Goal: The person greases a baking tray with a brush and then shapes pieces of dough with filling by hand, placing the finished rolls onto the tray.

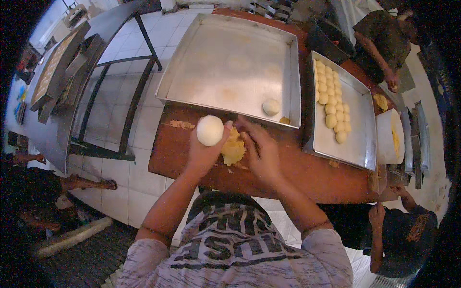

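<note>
My left hand (204, 153) holds a smooth, pale dough ball (210, 130) above the wooden table (301, 175). Just right of it lies a ragged yellow mass (231, 150), partly hidden by my hands. My right hand (263, 153) is beside that mass, fingers apart and loosely bent, with nothing visible in them. Beyond both hands is a large metal tray (192, 62) holding one dough ball (271, 106) in its near right corner and a small yellow bit at its edge.
Right: a tray (355, 149) of several yellow dough balls, a white bucket (386, 139), a dark bin (324, 38). Left: a metal table (79, 120) with stacked trays (57, 67). Other people work at upper right (379, 33), lower right (403, 240) and lower left (36, 192).
</note>
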Demonstrator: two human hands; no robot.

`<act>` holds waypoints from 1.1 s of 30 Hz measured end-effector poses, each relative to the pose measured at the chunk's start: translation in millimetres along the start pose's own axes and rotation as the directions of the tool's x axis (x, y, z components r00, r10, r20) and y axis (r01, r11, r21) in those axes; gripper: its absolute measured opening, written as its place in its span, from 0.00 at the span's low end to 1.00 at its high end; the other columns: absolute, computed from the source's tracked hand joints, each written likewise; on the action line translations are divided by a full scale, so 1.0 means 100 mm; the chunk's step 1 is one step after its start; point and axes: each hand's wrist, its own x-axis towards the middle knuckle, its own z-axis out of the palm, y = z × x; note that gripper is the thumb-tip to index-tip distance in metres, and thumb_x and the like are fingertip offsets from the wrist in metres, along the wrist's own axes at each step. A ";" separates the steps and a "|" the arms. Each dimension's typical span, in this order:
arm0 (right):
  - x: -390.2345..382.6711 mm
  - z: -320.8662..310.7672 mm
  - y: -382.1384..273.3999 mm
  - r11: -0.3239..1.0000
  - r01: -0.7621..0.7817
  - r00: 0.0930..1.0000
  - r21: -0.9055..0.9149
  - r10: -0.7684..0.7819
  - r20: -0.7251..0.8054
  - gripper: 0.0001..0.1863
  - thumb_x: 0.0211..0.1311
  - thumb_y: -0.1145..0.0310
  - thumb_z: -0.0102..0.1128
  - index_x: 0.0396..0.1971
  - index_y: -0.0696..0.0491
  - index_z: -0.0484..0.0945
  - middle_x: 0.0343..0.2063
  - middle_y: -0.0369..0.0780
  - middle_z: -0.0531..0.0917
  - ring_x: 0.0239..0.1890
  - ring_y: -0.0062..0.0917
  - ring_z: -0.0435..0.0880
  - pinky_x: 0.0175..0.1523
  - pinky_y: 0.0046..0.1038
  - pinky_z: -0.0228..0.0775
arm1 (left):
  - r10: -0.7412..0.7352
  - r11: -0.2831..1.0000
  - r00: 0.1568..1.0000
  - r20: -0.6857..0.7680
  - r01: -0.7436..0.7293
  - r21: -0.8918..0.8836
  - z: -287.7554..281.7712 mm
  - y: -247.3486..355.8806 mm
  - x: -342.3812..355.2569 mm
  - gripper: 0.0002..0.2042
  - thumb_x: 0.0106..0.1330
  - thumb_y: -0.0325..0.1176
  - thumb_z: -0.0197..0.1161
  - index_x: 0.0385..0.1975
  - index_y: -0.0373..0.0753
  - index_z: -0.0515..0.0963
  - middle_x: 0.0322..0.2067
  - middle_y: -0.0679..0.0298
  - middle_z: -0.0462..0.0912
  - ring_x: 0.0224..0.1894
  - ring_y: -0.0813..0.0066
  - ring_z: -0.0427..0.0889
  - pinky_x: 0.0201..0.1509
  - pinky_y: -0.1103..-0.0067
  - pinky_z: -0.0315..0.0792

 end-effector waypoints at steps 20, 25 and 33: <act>0.95 -0.60 0.80 0.894 0.282 0.907 -0.348 -0.367 -0.205 0.14 0.57 0.67 0.56 0.43 0.55 0.77 0.43 0.45 0.79 0.41 0.38 0.79 0.49 0.32 0.70 | 0.041 0.474 0.827 0.561 -0.510 0.717 0.32 -0.34 1.14 0.24 0.62 0.34 0.45 0.59 0.34 0.60 0.63 0.52 0.56 0.64 0.52 0.56 0.65 0.59 0.53; 0.64 -1.65 1.26 0.894 -0.032 0.888 -0.447 -0.181 -0.423 0.08 0.54 0.72 0.58 0.34 0.56 0.81 0.29 0.45 0.81 0.32 0.33 0.81 0.37 0.29 0.73 | -0.148 0.271 0.793 0.591 -0.542 0.795 0.39 -0.43 1.13 0.25 0.67 0.41 0.36 0.62 0.34 0.56 0.66 0.54 0.49 0.67 0.56 0.50 0.66 0.54 0.46; 0.98 -1.90 2.17 0.697 -0.089 0.970 -0.712 -0.101 -0.220 0.19 0.42 0.77 0.60 0.40 0.58 0.76 0.36 0.48 0.78 0.43 0.41 0.75 0.49 0.36 0.67 | 0.049 0.295 0.852 0.522 -0.511 0.807 0.41 -0.28 1.01 0.26 0.66 0.38 0.45 0.64 0.41 0.54 0.65 0.52 0.49 0.67 0.56 0.52 0.66 0.57 0.47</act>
